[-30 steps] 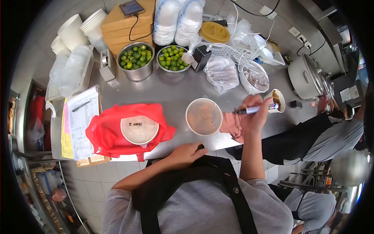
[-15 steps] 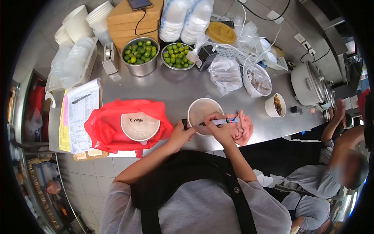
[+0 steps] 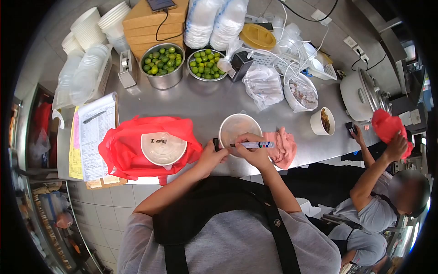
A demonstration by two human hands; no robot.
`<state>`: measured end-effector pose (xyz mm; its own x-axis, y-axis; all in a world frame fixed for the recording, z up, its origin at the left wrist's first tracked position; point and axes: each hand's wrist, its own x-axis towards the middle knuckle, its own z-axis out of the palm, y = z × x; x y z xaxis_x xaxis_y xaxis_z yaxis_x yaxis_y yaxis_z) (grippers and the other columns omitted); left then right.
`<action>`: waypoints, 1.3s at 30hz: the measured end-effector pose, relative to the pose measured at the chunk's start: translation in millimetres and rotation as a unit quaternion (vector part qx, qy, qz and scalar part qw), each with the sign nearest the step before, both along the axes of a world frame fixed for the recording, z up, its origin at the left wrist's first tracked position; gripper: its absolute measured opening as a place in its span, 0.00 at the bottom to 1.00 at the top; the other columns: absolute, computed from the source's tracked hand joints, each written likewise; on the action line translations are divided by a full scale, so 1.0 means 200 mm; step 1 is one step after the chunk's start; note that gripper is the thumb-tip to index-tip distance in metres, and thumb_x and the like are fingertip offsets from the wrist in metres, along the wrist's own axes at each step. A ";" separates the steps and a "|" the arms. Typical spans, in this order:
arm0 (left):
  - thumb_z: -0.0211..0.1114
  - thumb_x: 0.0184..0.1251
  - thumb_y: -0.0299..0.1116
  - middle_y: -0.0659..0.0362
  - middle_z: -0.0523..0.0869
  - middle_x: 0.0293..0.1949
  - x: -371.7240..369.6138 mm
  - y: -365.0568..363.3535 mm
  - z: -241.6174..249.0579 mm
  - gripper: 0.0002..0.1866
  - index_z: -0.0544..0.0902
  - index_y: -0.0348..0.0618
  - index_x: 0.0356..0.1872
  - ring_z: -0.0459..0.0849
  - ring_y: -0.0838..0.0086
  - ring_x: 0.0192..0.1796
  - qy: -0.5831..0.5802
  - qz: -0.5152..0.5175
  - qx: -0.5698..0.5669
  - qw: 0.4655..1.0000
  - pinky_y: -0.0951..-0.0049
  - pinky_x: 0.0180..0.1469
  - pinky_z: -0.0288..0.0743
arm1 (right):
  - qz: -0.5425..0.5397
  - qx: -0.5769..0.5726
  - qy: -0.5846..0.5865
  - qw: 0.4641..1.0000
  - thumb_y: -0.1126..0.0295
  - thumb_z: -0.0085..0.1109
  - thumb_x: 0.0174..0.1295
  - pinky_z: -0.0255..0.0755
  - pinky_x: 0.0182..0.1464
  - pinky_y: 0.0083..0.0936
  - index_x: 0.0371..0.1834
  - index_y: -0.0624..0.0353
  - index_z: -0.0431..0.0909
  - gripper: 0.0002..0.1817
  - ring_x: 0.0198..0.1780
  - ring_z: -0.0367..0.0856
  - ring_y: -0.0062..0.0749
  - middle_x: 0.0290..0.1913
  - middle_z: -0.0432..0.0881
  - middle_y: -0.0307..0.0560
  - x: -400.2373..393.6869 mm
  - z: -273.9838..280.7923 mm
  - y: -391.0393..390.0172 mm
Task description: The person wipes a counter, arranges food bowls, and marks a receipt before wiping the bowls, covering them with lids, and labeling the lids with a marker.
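Right hand point(image 3: 253, 153) is closed around the marker point(image 3: 253, 145), lying almost level now across the near rim of the lidded bowl point(image 3: 238, 129), tip pointing left, where half a second ago it sat slightly higher over the lid. Left hand point(image 3: 211, 157) is curled at the bowl's near-left edge, pinching the dark marker cap point(image 3: 216, 144), much as before. The bowl sits mid-tabletop point(image 3: 200, 102), just beside the pink cloth point(image 3: 285, 147). To the left, the other lidded bowl point(image 3: 163, 147) rests in the red bag point(image 3: 123, 150), unchanged. Off to the right, a co-worker's hand point(image 3: 396, 146) has come up gripping a red bag point(image 3: 387, 125) that wasn't showing earlier.
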<state>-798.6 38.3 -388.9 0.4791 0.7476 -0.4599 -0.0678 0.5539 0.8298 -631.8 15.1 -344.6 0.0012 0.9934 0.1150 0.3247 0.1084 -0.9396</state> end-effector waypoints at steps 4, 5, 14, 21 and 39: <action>0.64 0.56 0.36 0.59 0.75 0.32 0.00 0.00 -0.02 0.19 0.66 0.38 0.41 0.76 0.79 0.31 -0.001 -0.005 0.003 1.000 0.79 0.33 0.74 | 0.002 -0.004 0.013 1.000 0.76 0.60 0.50 0.69 0.33 0.17 0.28 0.63 0.77 0.03 0.30 0.75 0.19 0.27 0.79 0.40 0.01 -0.01 0.00; 0.65 0.56 0.37 0.59 0.75 0.32 0.00 0.00 -0.01 0.19 0.66 0.38 0.41 0.76 0.79 0.31 -0.001 -0.004 0.001 1.000 0.79 0.33 0.74 | -0.006 0.000 0.026 1.000 0.76 0.60 0.50 0.69 0.33 0.17 0.28 0.63 0.77 0.03 0.30 0.74 0.18 0.27 0.79 0.40 0.00 -0.01 0.00; 0.65 0.56 0.38 0.60 0.75 0.32 -0.01 0.01 0.01 0.20 0.66 0.39 0.41 0.76 0.79 0.31 -0.010 -0.015 -0.002 1.000 0.78 0.33 0.73 | -0.009 0.007 0.036 0.999 0.77 0.59 0.52 0.67 0.33 0.16 0.28 0.63 0.76 0.02 0.30 0.73 0.17 0.27 0.77 0.38 0.02 -0.05 0.00; 0.65 0.56 0.38 0.60 0.75 0.32 -0.01 0.01 0.02 0.20 0.67 0.39 0.41 0.75 0.79 0.31 -0.005 -0.015 0.000 1.000 0.78 0.33 0.73 | -0.047 0.013 0.067 0.997 0.78 0.58 0.53 0.65 0.32 0.15 0.28 0.63 0.75 0.02 0.29 0.71 0.16 0.27 0.75 0.36 0.00 -0.04 0.01; 0.66 0.55 0.38 0.59 0.76 0.34 -0.01 0.01 0.00 0.23 0.66 0.37 0.44 0.77 0.77 0.34 -0.001 -0.021 -0.011 1.000 0.77 0.36 0.74 | -0.057 -0.002 0.020 0.998 0.75 0.60 0.54 0.65 0.29 0.14 0.29 0.61 0.77 0.02 0.27 0.71 0.14 0.24 0.76 0.35 0.06 -0.04 0.02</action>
